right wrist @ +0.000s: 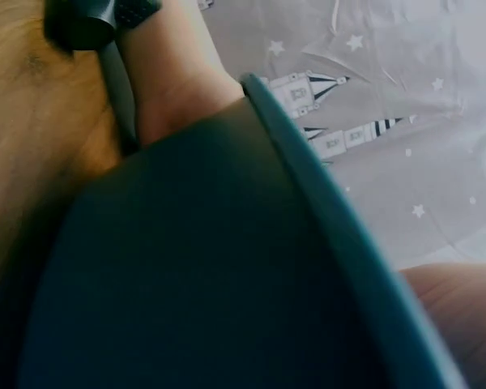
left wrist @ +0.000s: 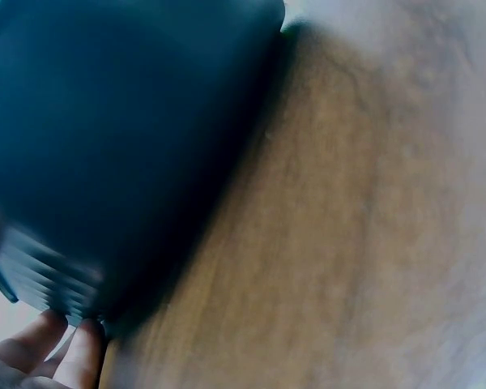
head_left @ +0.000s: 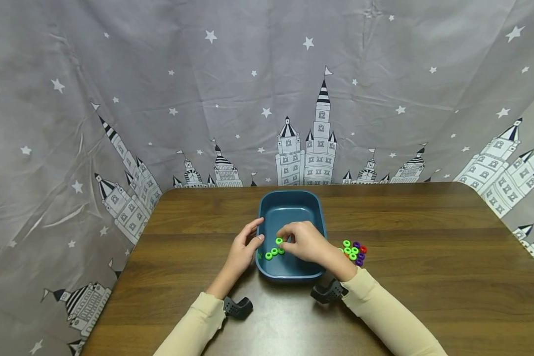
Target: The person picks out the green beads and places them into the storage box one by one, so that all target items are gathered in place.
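Note:
A dark teal tray point(head_left: 289, 277) stands on the wooden table, with several small green rings point(head_left: 274, 251) lying in its left part. Over the tray, my right hand point(head_left: 307, 242) pinches a green ring point(head_left: 279, 241) between thumb and forefinger. My left hand point(head_left: 244, 247) rests against the tray's left side, its fingers fairly straight and the thumb at the rim. Seen from the left wrist, its fingertips point(left wrist: 81, 348) touch the tray's outer wall point(left wrist: 105, 146). The tray wall point(right wrist: 178, 259) hides the right fingers in the right wrist view.
Right of the tray lies a loose group of green, purple point(head_left: 361, 256) and red rings point(head_left: 363, 249), partly behind the right forearm. A grey curtain point(head_left: 231, 89) printed with castles and stars hangs behind the table point(head_left: 418, 257). Each wrist wears a black camera mount point(head_left: 238, 308).

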The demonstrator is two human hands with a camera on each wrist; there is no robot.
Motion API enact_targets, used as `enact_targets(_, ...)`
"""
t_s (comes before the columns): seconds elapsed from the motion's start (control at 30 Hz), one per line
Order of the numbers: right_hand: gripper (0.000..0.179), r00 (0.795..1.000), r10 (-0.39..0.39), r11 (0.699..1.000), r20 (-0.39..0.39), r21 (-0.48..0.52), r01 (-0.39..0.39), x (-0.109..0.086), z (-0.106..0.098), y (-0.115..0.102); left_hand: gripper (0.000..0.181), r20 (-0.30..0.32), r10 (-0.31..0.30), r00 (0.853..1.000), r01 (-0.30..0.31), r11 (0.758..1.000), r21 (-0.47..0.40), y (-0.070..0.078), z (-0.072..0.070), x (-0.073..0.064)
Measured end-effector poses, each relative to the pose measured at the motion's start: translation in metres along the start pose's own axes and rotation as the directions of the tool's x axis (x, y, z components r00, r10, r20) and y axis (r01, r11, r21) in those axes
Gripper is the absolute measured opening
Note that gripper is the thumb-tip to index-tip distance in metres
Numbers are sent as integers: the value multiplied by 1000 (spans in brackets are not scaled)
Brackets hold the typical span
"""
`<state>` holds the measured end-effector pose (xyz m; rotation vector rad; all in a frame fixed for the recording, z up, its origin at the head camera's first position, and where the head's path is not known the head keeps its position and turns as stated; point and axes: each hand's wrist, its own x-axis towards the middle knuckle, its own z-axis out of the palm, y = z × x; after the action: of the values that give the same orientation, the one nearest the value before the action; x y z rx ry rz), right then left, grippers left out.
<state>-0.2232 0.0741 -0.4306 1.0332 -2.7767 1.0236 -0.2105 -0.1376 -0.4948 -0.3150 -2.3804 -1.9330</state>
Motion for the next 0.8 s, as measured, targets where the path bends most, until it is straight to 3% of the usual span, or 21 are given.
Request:
enact_targets(0.43, 16, 998, -18, 999, 58, -34, 20, 0, 10, -1, 46, 3, 14, 1000, -14, 1000, -2, 0, 0, 1)
enact_targets(0.8, 16, 983, 21, 999, 184, -41, -13, -2, 15, 1, 46, 4, 17, 1000, -17, 1000, 1, -3, -1, 1)
